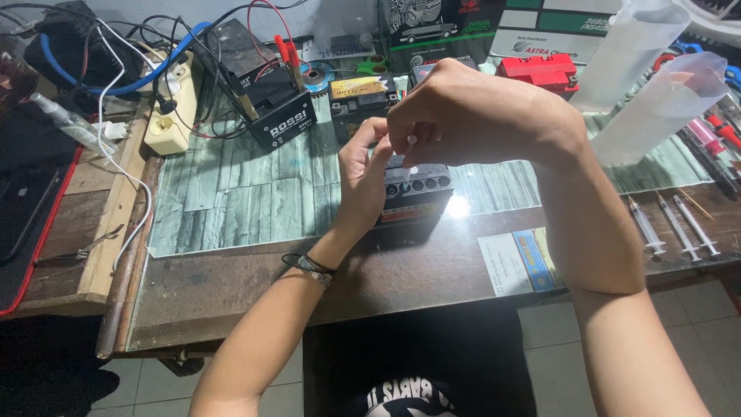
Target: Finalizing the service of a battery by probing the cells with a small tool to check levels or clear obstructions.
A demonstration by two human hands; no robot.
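Head view, frame centre: left hand (361, 176) steadies the small black battery (417, 193); right hand (471, 116) pinches a small white piece over its top holes; seating it next likely needs careful aim

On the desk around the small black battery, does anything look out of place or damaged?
Nothing looks spilled or broken. The small black battery stands upright between the left hand and right hand. The only untidy spot is the tangle of black, white and blue cables at the far left, by the cream power strip.

Open mat (231, 208) left of battery (417, 189), syringes (675, 224) right, clipped battery (278, 116) behind
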